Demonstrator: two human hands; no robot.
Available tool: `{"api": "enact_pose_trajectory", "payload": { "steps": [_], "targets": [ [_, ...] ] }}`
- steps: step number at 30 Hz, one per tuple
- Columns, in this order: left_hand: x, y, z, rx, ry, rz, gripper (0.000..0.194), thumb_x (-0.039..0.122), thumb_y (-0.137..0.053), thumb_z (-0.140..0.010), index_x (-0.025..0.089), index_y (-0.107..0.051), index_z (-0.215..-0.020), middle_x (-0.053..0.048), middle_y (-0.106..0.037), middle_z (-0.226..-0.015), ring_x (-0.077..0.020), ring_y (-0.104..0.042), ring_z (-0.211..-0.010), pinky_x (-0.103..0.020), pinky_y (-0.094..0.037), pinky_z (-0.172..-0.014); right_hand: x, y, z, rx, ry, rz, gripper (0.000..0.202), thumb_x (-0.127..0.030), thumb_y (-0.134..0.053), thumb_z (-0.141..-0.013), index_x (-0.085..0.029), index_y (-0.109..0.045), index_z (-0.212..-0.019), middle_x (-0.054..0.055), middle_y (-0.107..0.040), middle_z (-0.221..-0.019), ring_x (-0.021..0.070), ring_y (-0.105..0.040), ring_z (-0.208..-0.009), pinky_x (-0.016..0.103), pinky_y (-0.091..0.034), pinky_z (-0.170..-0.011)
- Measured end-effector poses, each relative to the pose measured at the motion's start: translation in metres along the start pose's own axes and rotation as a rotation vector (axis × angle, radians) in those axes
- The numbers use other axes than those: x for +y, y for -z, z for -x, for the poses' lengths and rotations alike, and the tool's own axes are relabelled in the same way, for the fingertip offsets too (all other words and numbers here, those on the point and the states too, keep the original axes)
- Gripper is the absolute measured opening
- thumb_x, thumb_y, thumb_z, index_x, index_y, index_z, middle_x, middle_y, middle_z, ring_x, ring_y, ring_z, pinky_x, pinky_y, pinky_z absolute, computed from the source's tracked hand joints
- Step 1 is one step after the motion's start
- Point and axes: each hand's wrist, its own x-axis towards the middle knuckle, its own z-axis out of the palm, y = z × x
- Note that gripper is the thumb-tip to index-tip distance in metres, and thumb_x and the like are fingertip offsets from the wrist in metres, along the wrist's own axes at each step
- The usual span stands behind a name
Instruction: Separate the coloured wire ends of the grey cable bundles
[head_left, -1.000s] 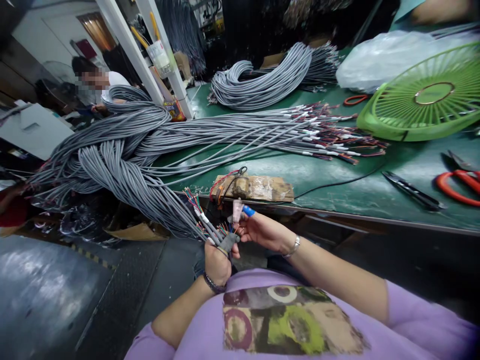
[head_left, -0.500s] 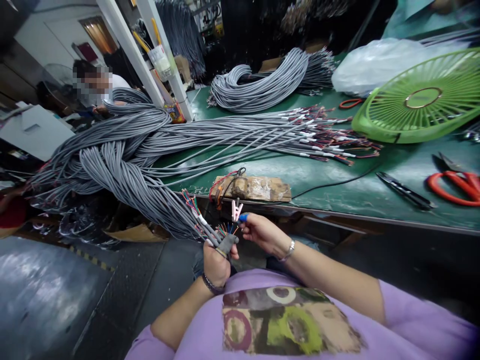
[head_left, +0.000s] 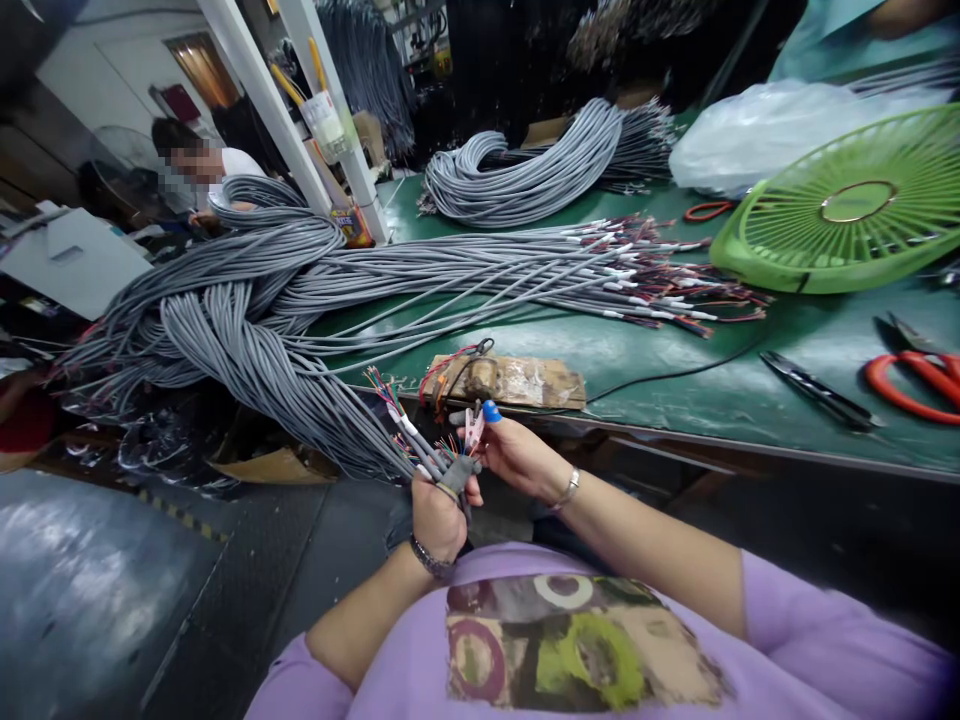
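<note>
My left hand is wrapped round the ends of several grey cables, with a grey covering on its thumb or finger. Thin coloured wires fan out from the cable ends between my hands. My right hand, with a blue cover on one fingertip, pinches a pink clip just above those wires. Above the hands, a taped wooden block lies at the table's front edge, with red and black leads at its left end.
On the green table lie a large cable bundle, a coiled bundle, a green fan, black-handled pliers and red-handled scissors. A person is at the back left, behind white posts.
My right hand has closed on the pink clip, which was hanging by the wooden block, and the clip is now lower, nearer the wires. My left hand has shifted slightly right.
</note>
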Motion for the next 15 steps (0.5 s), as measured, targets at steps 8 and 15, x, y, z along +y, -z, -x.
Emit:
{"api": "enact_pose_trajectory", "payload": {
  "steps": [8, 15],
  "targets": [
    [-0.009, 0.002, -0.002, 0.001, 0.029, -0.03, 0.029, 0.037, -0.077, -0.061, 0.015, -0.059, -0.062, 0.003, -0.056, -0.048, -0.0062, -0.047, -0.038, -0.016, -0.038, -0.036, -0.001, -0.009, -0.004, 0.08, 0.006, -0.169, 0.034, -0.048, -0.072, -0.071, -0.015, -0.068, -0.071, 0.002, -0.064, -0.064, 0.0101, -0.054, -0.056, 0.021, -0.046, -0.054],
    [-0.006, 0.006, 0.002, 0.008, 0.038, -0.04, 0.032, 0.041, -0.077, -0.061, 0.014, -0.059, -0.062, 0.003, -0.056, -0.047, -0.0061, -0.046, -0.038, -0.017, -0.036, -0.036, -0.004, -0.001, 0.007, -0.063, -0.134, -0.143, 0.05, -0.064, -0.049, -0.081, -0.016, -0.064, -0.076, 0.004, -0.064, -0.069, 0.0113, -0.056, -0.059, 0.022, -0.046, -0.054]
  ]
}}
